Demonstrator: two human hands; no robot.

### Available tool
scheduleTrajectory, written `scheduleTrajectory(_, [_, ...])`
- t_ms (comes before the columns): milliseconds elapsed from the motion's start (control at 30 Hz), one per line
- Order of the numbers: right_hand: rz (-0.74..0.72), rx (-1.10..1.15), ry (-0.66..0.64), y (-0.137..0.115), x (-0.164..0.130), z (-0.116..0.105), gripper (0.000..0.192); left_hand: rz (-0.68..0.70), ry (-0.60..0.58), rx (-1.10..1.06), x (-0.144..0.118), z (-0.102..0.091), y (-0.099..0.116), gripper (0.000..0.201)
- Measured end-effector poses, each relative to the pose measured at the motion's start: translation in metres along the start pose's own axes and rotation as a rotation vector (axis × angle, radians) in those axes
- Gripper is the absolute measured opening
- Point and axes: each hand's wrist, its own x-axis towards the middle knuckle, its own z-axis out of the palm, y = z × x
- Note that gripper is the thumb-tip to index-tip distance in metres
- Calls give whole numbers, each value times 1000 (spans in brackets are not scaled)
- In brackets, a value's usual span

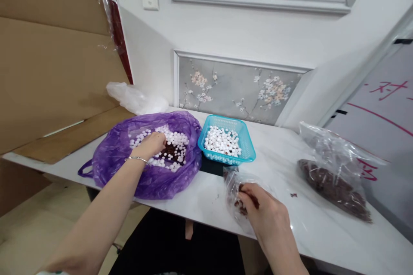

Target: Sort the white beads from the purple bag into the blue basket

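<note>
**Both hands in the bags — sorting on the white tabletop**

Left hand (151, 145) is down inside the crumpled purple plastic bag (148, 176) near the tabletop's left end, fingers curled into the mix of small white round pieces (176, 139) and dark brown bits (170, 152). It looks closed on a pinch, though what sits between the fingertips is too small to tell.

Right hand (269, 215) works at the front edge of the white tabletop (322, 227), thumb and fingers pinched shut on the mouth of a small clear plastic bag of reddish-brown bits (234, 200).

Between them, toward the back, sits the turquoise plastic mesh basket (243, 148), holding only white pieces. A larger clear bag of brown pieces (335, 184) lies toward the right end.

My read for doing this well: take small pinches, keep that clear bag's mouth held wide — a few crumbs (293, 195) already lie loose on the tabletop.
</note>
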Motion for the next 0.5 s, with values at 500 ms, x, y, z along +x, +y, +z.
scheduleTrajectory(500, [189, 927, -50, -29, -21, -33, 6, 176, -456, -1663, -119, 35, 128, 19])
